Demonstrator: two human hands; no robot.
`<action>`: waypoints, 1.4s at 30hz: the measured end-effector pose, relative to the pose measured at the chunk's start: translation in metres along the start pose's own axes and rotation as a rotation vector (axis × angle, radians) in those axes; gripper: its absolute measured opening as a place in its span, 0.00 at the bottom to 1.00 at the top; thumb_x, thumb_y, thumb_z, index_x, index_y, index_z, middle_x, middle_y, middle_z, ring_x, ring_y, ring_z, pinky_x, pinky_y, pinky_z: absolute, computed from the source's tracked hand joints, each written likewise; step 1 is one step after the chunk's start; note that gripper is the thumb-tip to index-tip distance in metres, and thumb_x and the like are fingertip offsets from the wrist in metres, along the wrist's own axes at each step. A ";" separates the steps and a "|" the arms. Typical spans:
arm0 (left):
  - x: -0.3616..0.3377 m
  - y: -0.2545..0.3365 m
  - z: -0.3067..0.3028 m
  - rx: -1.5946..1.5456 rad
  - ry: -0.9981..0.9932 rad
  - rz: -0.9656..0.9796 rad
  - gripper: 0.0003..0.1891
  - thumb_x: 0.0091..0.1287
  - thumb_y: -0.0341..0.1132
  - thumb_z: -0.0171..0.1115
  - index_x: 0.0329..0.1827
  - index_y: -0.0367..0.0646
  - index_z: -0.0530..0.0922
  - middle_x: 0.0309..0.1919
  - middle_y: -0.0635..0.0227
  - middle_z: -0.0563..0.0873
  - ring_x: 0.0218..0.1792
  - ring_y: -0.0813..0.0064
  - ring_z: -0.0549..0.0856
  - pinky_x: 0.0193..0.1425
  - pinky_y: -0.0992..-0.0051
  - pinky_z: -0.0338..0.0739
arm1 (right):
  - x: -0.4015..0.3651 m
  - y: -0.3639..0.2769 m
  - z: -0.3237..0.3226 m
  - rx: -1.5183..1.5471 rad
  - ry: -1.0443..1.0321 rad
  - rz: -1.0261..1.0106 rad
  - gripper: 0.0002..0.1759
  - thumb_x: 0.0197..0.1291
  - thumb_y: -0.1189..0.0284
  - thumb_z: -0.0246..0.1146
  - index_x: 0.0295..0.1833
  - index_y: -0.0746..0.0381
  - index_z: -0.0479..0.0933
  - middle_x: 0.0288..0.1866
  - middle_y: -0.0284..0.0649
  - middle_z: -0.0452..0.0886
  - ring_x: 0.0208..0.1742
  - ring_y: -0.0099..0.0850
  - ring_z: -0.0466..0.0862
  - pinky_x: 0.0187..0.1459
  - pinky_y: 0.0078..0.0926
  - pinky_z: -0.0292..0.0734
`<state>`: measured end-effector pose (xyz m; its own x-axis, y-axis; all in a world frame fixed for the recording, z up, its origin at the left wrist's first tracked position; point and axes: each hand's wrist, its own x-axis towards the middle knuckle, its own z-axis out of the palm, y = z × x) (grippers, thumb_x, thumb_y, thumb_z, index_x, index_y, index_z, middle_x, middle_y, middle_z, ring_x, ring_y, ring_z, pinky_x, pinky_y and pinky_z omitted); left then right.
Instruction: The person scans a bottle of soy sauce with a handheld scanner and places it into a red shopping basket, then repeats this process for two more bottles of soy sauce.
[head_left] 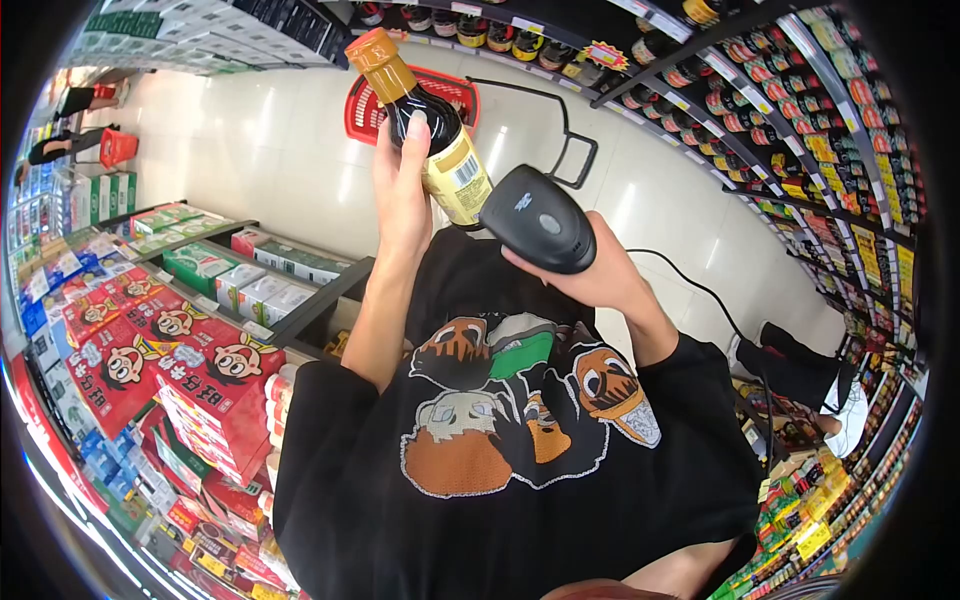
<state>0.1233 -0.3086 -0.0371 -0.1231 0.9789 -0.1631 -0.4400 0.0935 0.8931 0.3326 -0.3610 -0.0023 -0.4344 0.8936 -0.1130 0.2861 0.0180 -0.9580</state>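
Note:
My left hand [405, 180] is wrapped round a dark glass sauce bottle [428, 130], its thumb lying along the front. The bottle has an orange-gold cap and neck wrap, and a yellow label with a barcode [466, 172] faces me. It tilts with the cap toward the upper left. In my right hand [610, 265] is a black barcode scanner [540, 220]; its head overlaps the lower end of the bottle in this view. Most of the right fingers are hidden behind the scanner. A black cable [690, 285] runs down to the right from behind my right hand.
A red shopping basket [357, 110] with a long black handle [568, 130] stands on the pale tiled floor beyond the bottle. Shelves of jars [720, 110] curve along the right. Red gift boxes [170, 340] are stacked at left. People stand at the far left and lower right.

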 end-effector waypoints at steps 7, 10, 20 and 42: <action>0.003 0.039 -0.072 -0.146 0.079 0.063 0.27 0.81 0.53 0.47 0.70 0.40 0.67 0.59 0.58 0.82 0.60 0.65 0.82 0.66 0.62 0.74 | 0.064 0.026 0.080 0.369 0.085 0.236 0.21 0.70 0.70 0.67 0.65 0.65 0.77 0.48 0.34 0.84 0.38 0.21 0.82 0.43 0.23 0.78; 0.012 0.051 -0.089 -0.228 0.055 0.114 0.29 0.80 0.56 0.46 0.73 0.44 0.65 0.62 0.55 0.79 0.61 0.58 0.81 0.67 0.57 0.73 | 0.080 0.025 0.110 0.371 0.187 0.236 0.27 0.72 0.66 0.65 0.73 0.64 0.71 0.65 0.38 0.79 0.54 0.24 0.82 0.51 0.25 0.80; 0.047 0.084 -0.113 -0.108 -0.007 0.148 0.24 0.77 0.37 0.53 0.70 0.30 0.66 0.63 0.46 0.79 0.64 0.59 0.80 0.72 0.59 0.71 | 0.127 0.016 0.113 0.781 0.347 0.145 0.27 0.73 0.66 0.62 0.73 0.62 0.69 0.71 0.41 0.75 0.67 0.32 0.77 0.65 0.35 0.76; 0.074 0.027 -0.191 0.526 0.289 0.033 0.28 0.75 0.49 0.56 0.55 0.24 0.79 0.44 0.49 0.86 0.42 0.63 0.87 0.40 0.67 0.84 | 0.215 0.075 0.025 0.443 0.257 0.428 0.26 0.69 0.72 0.67 0.71 0.62 0.73 0.68 0.41 0.80 0.69 0.30 0.77 0.70 0.31 0.70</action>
<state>-0.0678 -0.2681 -0.1056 -0.3989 0.9005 -0.1730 0.0585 0.2133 0.9752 0.2395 -0.1791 -0.1051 -0.1279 0.8604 -0.4933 -0.0139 -0.4989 -0.8666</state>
